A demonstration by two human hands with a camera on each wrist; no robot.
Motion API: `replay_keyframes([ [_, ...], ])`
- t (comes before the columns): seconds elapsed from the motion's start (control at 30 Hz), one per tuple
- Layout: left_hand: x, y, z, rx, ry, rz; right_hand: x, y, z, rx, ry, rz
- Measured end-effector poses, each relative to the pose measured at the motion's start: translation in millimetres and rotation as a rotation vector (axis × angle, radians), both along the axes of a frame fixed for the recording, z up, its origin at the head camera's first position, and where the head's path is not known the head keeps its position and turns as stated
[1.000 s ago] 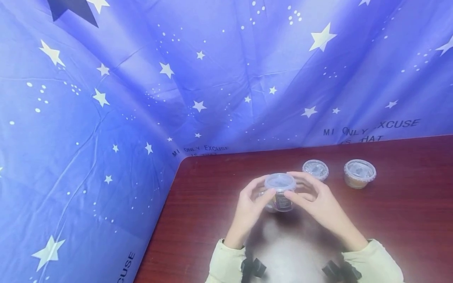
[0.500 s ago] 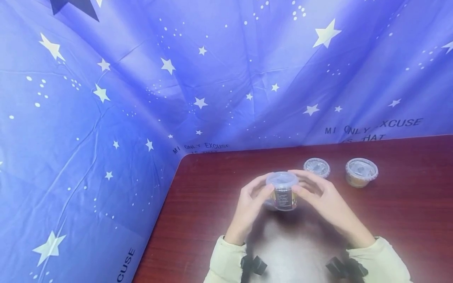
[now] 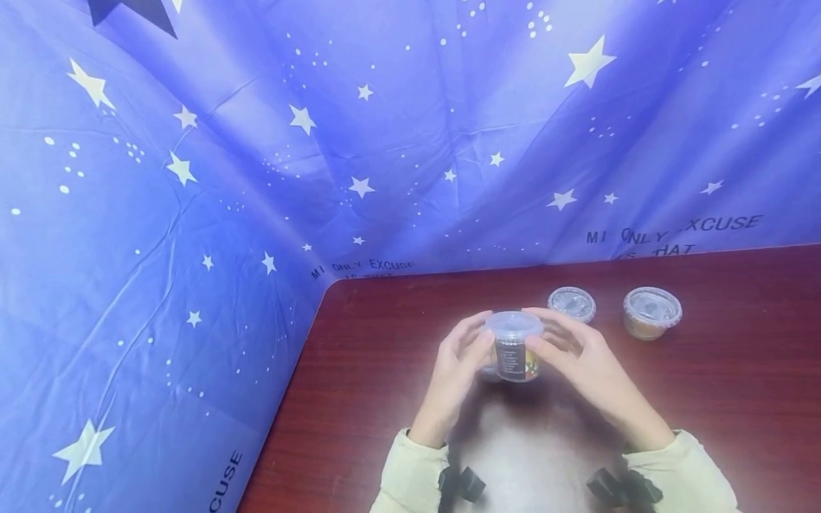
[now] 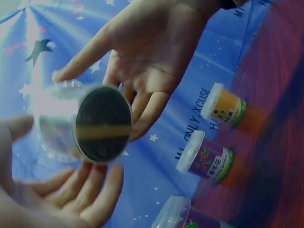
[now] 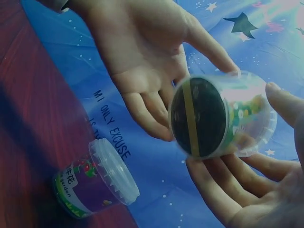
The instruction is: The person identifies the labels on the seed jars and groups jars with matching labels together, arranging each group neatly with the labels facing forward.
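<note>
A lidded clear plastic cup (image 3: pixel 516 360) is held up between both hands in the head view. Its label has a black panel of small white print and a colourful part at the right. My left hand (image 3: pixel 445 374) grips its left side, thumb toward me. From the other side my right hand (image 3: pixel 580 363) grips it, thumb on the front near the lid. In the left wrist view the cup's base (image 4: pixel 104 126) appears, dark with a tan strip across it. Part of another cup (image 3: pixel 489 372) peeks out behind the held one.
Two more lidded cups, one (image 3: pixel 572 305) partly behind the right hand and another (image 3: pixel 653 313) farther right, stand on the dark red table (image 3: pixel 385 320). In the left wrist view, a yellow-labelled cup (image 4: pixel 225 107) and a purple-labelled cup (image 4: pixel 206 156) appear. A blue star-patterned cloth (image 3: pixel 417 142) hangs behind.
The held cup has turned between the hands, so the colourful part of its label now shows at the right. It has also shifted slightly right in the head view.
</note>
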State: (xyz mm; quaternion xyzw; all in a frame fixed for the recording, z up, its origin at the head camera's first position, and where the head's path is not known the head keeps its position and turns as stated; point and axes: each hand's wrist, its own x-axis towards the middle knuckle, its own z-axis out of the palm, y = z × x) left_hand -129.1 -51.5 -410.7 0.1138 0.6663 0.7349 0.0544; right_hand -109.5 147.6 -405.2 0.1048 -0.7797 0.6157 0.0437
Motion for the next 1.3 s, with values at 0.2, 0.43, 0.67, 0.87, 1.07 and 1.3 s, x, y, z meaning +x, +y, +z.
replay_keyframes([
  [0.2, 2.9, 4.8, 2.0, -0.055, 0.037, 0.091, -1.2, -3, -1.1, 0.018, -0.002, -0.057],
  [0.43, 3.6, 7.9, 1.4, -0.03, 0.015, 0.054, -4.0, -4, -4.7, 0.022, 0.075, -0.054],
  [0.67, 1.3, 8.2, 0.4, -0.038, 0.034, 0.047, -4.0, -4, -4.3, 0.042, 0.086, -0.053],
  [0.87, 1.2, 7.6, 0.3, -0.044, 0.043, 0.06, -3.1, -2, -1.5, 0.048, 0.059, -0.044],
  [1.07, 1.7, 9.3, -3.2, -0.008, 0.012, 0.043, -4.6, -1, -3.4, 0.043, 0.041, -0.029],
  [1.3, 0.1, 13.5, -3.7, 0.017, -0.015, -0.017, -6.5, 0, -5.9, -0.008, 0.022, 0.015],
])
